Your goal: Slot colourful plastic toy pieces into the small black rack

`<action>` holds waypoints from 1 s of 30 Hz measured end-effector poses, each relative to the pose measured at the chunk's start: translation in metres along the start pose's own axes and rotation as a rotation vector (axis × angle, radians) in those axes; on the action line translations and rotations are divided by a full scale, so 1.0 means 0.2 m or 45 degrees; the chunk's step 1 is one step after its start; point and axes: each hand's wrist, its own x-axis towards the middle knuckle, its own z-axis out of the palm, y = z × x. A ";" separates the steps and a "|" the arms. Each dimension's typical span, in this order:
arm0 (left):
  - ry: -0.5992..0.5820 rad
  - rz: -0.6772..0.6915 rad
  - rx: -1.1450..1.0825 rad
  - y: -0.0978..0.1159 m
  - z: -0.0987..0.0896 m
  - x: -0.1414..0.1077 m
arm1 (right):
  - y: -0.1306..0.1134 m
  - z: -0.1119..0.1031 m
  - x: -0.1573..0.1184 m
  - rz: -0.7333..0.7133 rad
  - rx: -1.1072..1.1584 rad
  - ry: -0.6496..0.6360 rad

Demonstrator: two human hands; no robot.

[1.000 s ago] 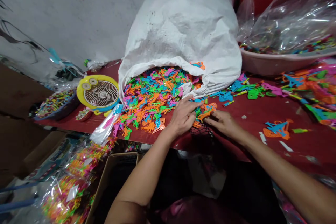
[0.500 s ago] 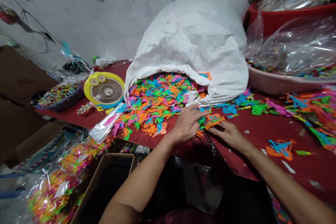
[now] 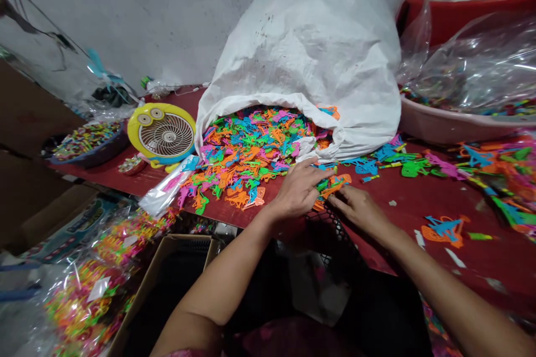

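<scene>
My left hand (image 3: 297,189) is closed on a small bunch of flat plastic toy pieces (image 3: 334,185), mostly orange with some green and blue. My right hand (image 3: 355,206) has its bent fingers pressed at the lower right edge of this bunch; the fingertips are partly hidden. Beneath both hands, at the table edge, is a black mesh basket (image 3: 335,228). Just beyond my left hand, a heap of mixed plastic pieces (image 3: 243,162) spills from a big white sack (image 3: 310,56) onto the red table (image 3: 385,234).
A yellow fan (image 3: 163,134) and a basin of small sticks (image 3: 90,145) stand to the left. Filled clear bags (image 3: 79,301) and a cardboard box (image 3: 167,256) are below. At right are a pink basin (image 3: 456,125), a pile of pieces (image 3: 502,173) and a small loose group (image 3: 446,230).
My right hand has moved slightly left and up, closer to my left hand. The orange and green piece between the hands now sits lower against the bunch. The view has shifted slightly.
</scene>
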 end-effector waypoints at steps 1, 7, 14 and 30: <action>0.003 0.008 -0.002 0.00 0.00 0.00 | 0.00 0.00 0.00 0.007 0.002 -0.009; 0.020 0.030 0.010 -0.01 0.01 0.00 | 0.02 -0.01 0.01 -0.003 0.124 -0.103; 0.020 0.038 0.009 0.00 0.01 0.00 | 0.08 0.03 -0.03 0.084 0.335 -0.051; -0.025 0.015 0.003 -0.01 0.02 0.01 | 0.07 -0.07 0.06 0.006 0.248 -0.267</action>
